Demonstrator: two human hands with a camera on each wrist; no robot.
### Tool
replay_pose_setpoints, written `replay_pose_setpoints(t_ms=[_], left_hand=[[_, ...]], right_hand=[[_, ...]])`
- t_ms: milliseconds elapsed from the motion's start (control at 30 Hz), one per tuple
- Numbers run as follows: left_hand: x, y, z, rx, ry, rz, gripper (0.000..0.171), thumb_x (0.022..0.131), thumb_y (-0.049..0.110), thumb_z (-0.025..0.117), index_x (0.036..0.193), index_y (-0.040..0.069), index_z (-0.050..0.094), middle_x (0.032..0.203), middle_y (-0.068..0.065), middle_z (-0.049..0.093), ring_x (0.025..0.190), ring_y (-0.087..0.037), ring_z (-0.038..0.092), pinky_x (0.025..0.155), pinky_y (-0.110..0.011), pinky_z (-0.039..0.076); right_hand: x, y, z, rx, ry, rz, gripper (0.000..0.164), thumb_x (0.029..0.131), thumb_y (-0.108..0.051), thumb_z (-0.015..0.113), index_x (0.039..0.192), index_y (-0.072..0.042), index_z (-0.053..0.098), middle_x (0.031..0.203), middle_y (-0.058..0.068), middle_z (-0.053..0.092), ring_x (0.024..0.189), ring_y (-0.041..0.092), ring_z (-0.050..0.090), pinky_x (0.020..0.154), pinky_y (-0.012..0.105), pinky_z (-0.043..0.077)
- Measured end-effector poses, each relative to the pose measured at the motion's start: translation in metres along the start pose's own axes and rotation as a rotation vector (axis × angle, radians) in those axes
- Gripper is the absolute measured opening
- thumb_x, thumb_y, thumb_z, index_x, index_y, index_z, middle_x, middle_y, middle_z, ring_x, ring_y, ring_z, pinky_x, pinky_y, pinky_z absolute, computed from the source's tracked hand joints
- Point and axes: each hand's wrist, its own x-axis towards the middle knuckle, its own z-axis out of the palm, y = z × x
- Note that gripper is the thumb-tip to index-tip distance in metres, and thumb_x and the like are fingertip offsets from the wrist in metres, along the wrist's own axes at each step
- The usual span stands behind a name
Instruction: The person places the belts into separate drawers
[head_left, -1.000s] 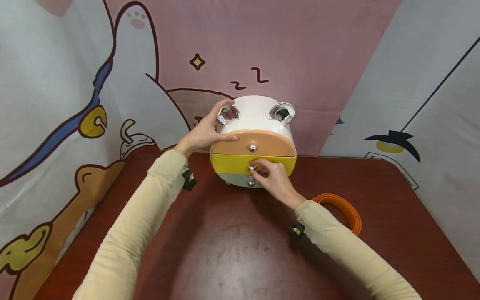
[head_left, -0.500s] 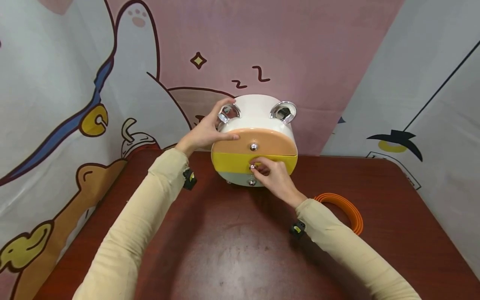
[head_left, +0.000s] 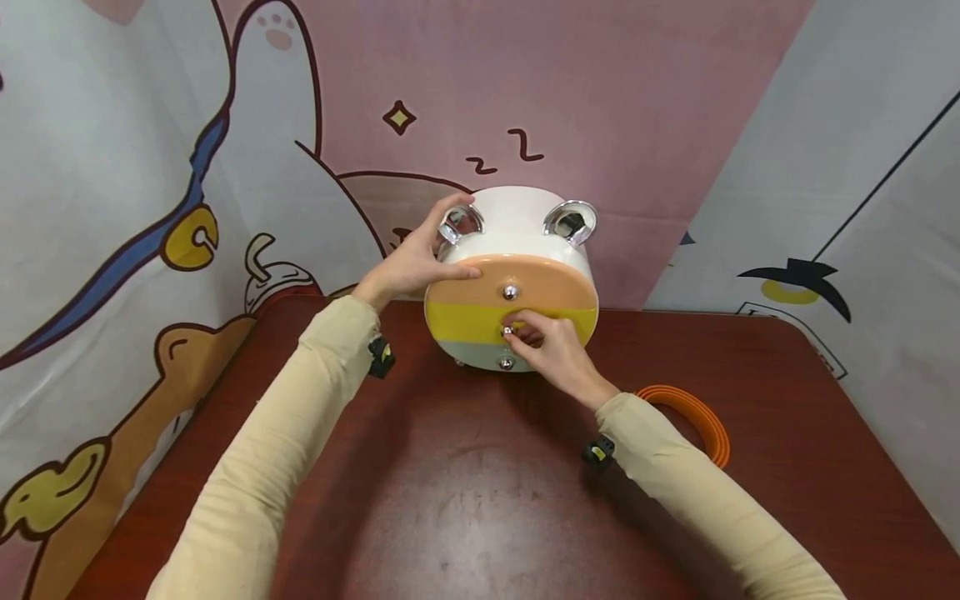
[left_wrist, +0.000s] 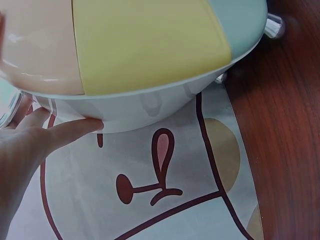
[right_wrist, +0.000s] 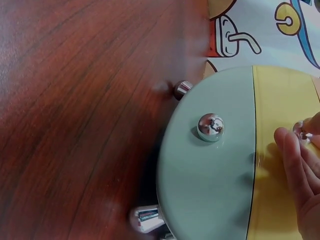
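Observation:
A small rounded drawer cabinet [head_left: 517, 215], white with two chrome ears, stands at the back of the table in the head view. Its front has an orange drawer [head_left: 551, 282], a yellow drawer [head_left: 457, 323] and a pale green drawer [head_left: 471, 353], each with a round chrome knob. My left hand [head_left: 414, 260] holds the cabinet's upper left, its thumb on the orange front and its fingers around the left ear. With thumb and forefinger, my right hand [head_left: 553, 348] pinches the yellow drawer's knob [right_wrist: 300, 131]. All three fronts look about flush.
An orange coiled band [head_left: 701, 421] lies on the dark red table [head_left: 465, 500], right of the cabinet and partly behind my right forearm. A cartoon-printed cloth [head_left: 637, 100] hangs close behind the cabinet. Short chrome feet [right_wrist: 147, 219] support the cabinet.
The dark line above the yellow drawer has faded, and its front now sits more flush with the orange one. Both hands keep their holds. The head view has shifted slightly.

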Motion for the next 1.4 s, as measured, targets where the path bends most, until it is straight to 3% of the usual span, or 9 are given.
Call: replay_pose_setpoints(t_ms=[167,600,867,967,1200,1400], left_hand=[[0.007,-0.015,0.000,-0.015,0.005,0.034,0.096,0.078,0.010,0.082,0.150,0.029,0.021,0.146,-0.002,0.028,0.089,-0.032,0.056,0.076,-0.039,0.049],[0.008,-0.017,0.001,-0.041,0.011,0.064,0.097,0.075,0.011,0.084,0.149,0.027,0.023,0.132,-0.004,0.038,0.099,-0.029,0.056,0.080,-0.040,0.051],[0.008,-0.016,0.001,-0.044,0.004,0.055,0.098,0.076,0.009,0.084,0.150,0.025,0.021,0.132,-0.010,0.038,0.097,-0.031,0.056,0.079,-0.041,0.051],[0.007,-0.014,0.001,-0.052,-0.001,0.049,0.098,0.076,0.006,0.083,0.150,0.024,0.022,0.132,-0.014,0.037,0.096,-0.032,0.055,0.078,-0.041,0.051],[-0.004,0.011,0.001,-0.051,-0.013,0.038,0.094,0.078,0.002,0.080,0.150,0.015,0.021,0.131,-0.018,0.037,0.094,-0.032,0.056,0.079,-0.039,0.051],[-0.006,0.015,0.000,-0.022,-0.011,0.030,0.093,0.079,0.003,0.079,0.150,0.017,0.022,0.132,-0.017,0.038,0.093,-0.032,0.057,0.079,-0.038,0.050]], right_hand=[[0.001,0.002,-0.002,0.003,-0.023,-0.010,0.016,0.083,-0.001,0.074,0.099,-0.002,0.070,0.088,0.006,0.072,0.073,0.015,0.069,0.063,0.028,0.054],[0.001,0.003,-0.004,0.031,-0.043,-0.005,0.016,0.084,0.000,0.073,0.099,-0.002,0.070,0.090,0.006,0.072,0.075,0.015,0.069,0.064,0.029,0.055],[-0.004,0.004,-0.008,0.062,-0.111,0.012,0.029,0.083,0.006,0.071,0.111,-0.001,0.067,0.097,0.011,0.072,0.081,0.016,0.068,0.068,0.029,0.054],[-0.007,0.005,-0.011,0.073,-0.136,0.007,0.033,0.084,0.007,0.069,0.116,-0.002,0.066,0.101,0.011,0.071,0.085,0.017,0.068,0.068,0.030,0.054],[-0.015,0.008,-0.014,0.081,-0.135,-0.023,0.041,0.085,0.008,0.067,0.123,-0.005,0.063,0.097,0.013,0.071,0.084,0.020,0.068,0.067,0.033,0.054],[-0.023,0.012,-0.012,0.103,-0.109,-0.034,0.040,0.087,0.006,0.066,0.125,-0.006,0.062,0.093,0.014,0.070,0.076,0.016,0.066,0.066,0.032,0.053]])
